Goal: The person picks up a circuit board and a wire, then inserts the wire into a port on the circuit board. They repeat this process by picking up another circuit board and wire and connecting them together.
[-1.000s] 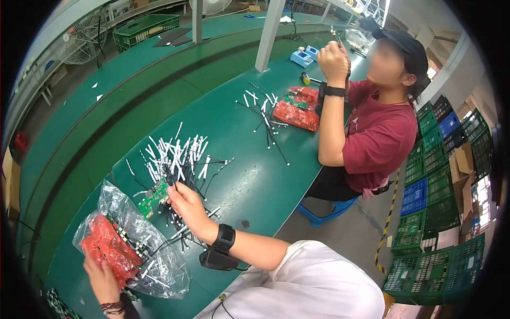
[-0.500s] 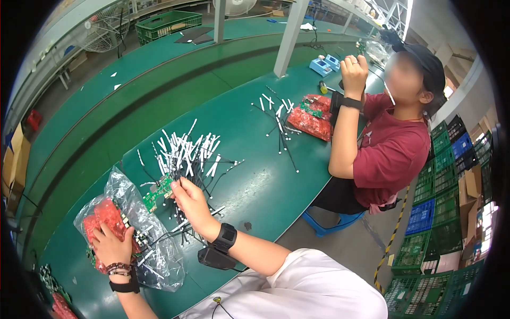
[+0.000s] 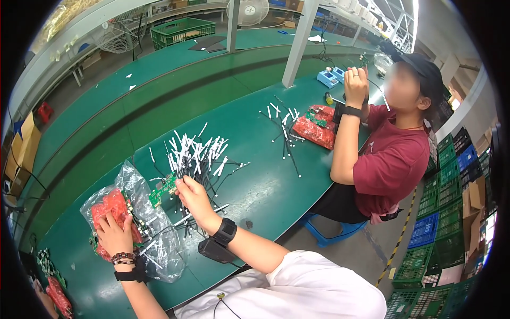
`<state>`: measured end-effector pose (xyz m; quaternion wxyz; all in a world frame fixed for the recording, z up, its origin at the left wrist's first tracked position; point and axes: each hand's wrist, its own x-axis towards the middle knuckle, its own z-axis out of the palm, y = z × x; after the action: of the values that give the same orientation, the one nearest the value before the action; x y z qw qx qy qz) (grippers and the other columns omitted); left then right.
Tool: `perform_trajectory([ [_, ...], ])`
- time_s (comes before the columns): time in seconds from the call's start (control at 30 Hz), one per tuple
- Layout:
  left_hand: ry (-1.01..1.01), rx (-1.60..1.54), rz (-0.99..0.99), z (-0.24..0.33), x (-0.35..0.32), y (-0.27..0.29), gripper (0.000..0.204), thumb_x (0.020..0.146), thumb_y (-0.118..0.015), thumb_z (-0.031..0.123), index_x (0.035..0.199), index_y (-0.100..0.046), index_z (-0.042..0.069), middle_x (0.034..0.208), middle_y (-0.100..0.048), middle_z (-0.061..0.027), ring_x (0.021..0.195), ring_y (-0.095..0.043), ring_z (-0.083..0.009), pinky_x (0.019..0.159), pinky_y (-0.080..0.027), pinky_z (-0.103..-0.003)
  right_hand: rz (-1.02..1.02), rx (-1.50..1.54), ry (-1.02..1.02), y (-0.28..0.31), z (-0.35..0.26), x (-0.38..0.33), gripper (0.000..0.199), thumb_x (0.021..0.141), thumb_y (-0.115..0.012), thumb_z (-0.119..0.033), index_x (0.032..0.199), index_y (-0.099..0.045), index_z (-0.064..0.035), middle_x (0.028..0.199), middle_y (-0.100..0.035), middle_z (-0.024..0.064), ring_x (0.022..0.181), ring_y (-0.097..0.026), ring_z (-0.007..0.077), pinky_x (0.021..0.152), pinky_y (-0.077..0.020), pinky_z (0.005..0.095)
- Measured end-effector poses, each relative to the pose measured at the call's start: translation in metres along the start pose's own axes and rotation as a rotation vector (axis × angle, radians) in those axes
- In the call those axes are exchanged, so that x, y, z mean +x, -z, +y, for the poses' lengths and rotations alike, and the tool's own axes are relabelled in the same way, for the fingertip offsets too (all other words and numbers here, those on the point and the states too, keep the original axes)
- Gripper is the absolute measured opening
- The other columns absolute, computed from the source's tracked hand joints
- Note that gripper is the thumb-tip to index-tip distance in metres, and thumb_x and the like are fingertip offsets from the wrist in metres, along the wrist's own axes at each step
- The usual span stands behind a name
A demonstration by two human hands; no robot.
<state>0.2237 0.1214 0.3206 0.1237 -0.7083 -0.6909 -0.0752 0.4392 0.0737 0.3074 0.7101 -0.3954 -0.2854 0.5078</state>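
Observation:
My right hand (image 3: 195,201) pinches a green circuit board (image 3: 163,190) by its right end, above the table in front of a pile of black cables with white labels (image 3: 194,154). The thumb and fingertips hide that end of the board. With fingers spread, my left hand (image 3: 113,238) rests on a red bubble-wrap pack (image 3: 112,201) to the left. Several green boards show along the pack's right edge (image 3: 133,210). A clear plastic bag (image 3: 164,260) lies under and around the pack, with a few labelled cables across it.
At the right a co-worker (image 3: 393,143) holds up a small board with a cable. Before them lie another red bubble-wrap pack (image 3: 313,133) and more labelled cables (image 3: 284,127). Blue devices (image 3: 328,78) stand beyond, near a grey post (image 3: 300,45). Another red pack (image 3: 57,295) is at the lower left.
The whole view has shifted slightly, so everything sits a little lower and to the right. My right hand still pinches the board, and my left hand stays on the red pack.

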Motion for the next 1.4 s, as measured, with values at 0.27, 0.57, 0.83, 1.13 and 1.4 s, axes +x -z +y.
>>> perform_trajectory([
  [0.27, 0.114, 0.058, 0.108, -0.036, -0.005, -0.012, 0.068, 0.069, -0.056, 0.056, 0.122, -0.042, 0.017, 0.119, -0.041, -0.0212, 0.104, -0.044, -0.0367, 0.083, -0.04, -0.045, 0.001, -0.063, 0.018, -0.007, 0.007, 0.001, 0.02, 0.088, -0.047, -0.022, 0.073, -0.046, -0.0098, 0.059, -0.041, -0.0052, 0.049, -0.033, 0.0017, 0.042, -0.0254, 0.0172],
  [0.57, 0.22, -0.265, -0.161, -0.025, -0.001, 0.009, 0.078, 0.059, -0.055, 0.069, 0.122, -0.044, 0.025, 0.134, -0.026, -0.0173, 0.115, -0.037, -0.0415, 0.09, -0.036, -0.049, 0.162, -0.037, 0.019, -0.009, -0.008, -0.008, 0.017, 0.088, -0.048, -0.021, 0.075, -0.047, -0.0095, 0.055, -0.04, -0.0052, 0.043, -0.032, 0.0014, 0.038, -0.0235, 0.0167],
  [0.83, 0.204, -0.267, -0.082, -0.025, -0.001, 0.021, 0.065, 0.057, -0.068, 0.051, 0.113, -0.052, 0.021, 0.126, -0.034, -0.0139, 0.104, -0.045, -0.0353, 0.088, -0.038, -0.041, 0.002, -0.034, 0.043, -0.01, -0.005, -0.002, 0.023, 0.09, -0.043, -0.022, 0.071, -0.04, -0.0096, 0.051, -0.031, -0.0034, 0.04, -0.024, 0.0043, 0.037, -0.0185, 0.0194],
  [1.13, -0.055, -0.489, -0.026, -0.024, 0.008, 0.014, 0.065, 0.057, -0.071, 0.044, 0.113, -0.051, 0.017, 0.121, -0.037, -0.0184, 0.109, -0.041, -0.0345, 0.086, -0.039, -0.046, 0.089, -0.044, 0.076, 0.002, -0.011, -0.004, 0.023, 0.09, -0.043, -0.021, 0.07, -0.04, -0.0089, 0.05, -0.03, -0.004, 0.04, -0.024, 0.0039, 0.036, -0.0181, 0.0193],
  [1.4, 0.039, -0.188, -0.211, -0.016, 0.02, 0.022, 0.102, 0.05, -0.067, 0.063, 0.132, -0.025, 0.02, 0.132, -0.023, -0.0259, 0.113, -0.038, -0.041, 0.09, -0.038, -0.044, 0.086, -0.052, 0.074, -0.004, -0.008, 0.0, 0.023, 0.09, -0.043, -0.02, 0.07, -0.04, -0.0081, 0.05, -0.03, -0.004, 0.041, -0.024, 0.0034, 0.036, -0.0171, 0.0191],
])
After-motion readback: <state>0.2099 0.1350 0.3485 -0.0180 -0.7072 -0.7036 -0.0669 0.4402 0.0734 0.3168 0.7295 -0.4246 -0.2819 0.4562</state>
